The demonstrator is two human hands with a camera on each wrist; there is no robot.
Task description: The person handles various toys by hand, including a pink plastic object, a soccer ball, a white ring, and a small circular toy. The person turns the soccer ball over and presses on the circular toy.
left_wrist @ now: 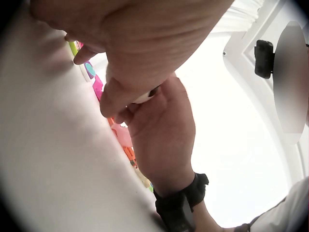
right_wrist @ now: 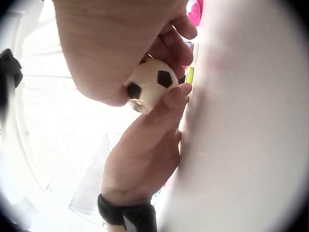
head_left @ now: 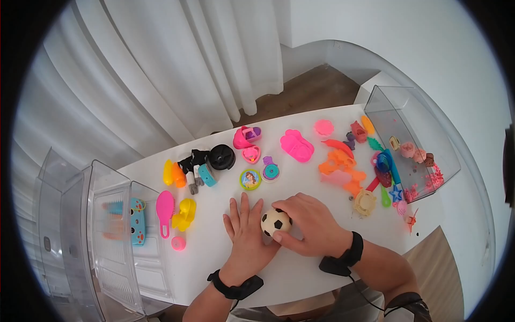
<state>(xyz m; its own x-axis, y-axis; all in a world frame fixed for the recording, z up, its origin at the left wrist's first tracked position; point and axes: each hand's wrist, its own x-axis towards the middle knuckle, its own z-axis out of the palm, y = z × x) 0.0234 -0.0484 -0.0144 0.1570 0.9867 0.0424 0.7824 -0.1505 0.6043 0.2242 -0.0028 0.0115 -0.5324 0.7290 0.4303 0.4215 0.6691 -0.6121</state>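
A small toy soccer ball [head_left: 276, 222], cream with black patches, is between my hands near the front middle of the table. My right hand [head_left: 310, 225] holds it from the right, thumb and fingers curved round it. Beside the ball, my left hand [head_left: 248, 241] has its fingers spread and straight, pointing forward, with its thumb low against the ball. In the right wrist view, the ball [right_wrist: 152, 83] shows between the right palm and the left thumb. Only a sliver of it appears in the left wrist view, mostly covered by the hands.
Ahead lie a round picture toy [head_left: 250, 180], a pink shell-shaped case [head_left: 297, 146] and a black wheel [head_left: 221, 156]. Left are a pink paddle [head_left: 165, 213], a yellow duck toy [head_left: 184, 214] and clear bins [head_left: 110, 236]. Orange toy pieces [head_left: 340, 166] and a clear box [head_left: 397, 118] stand right.
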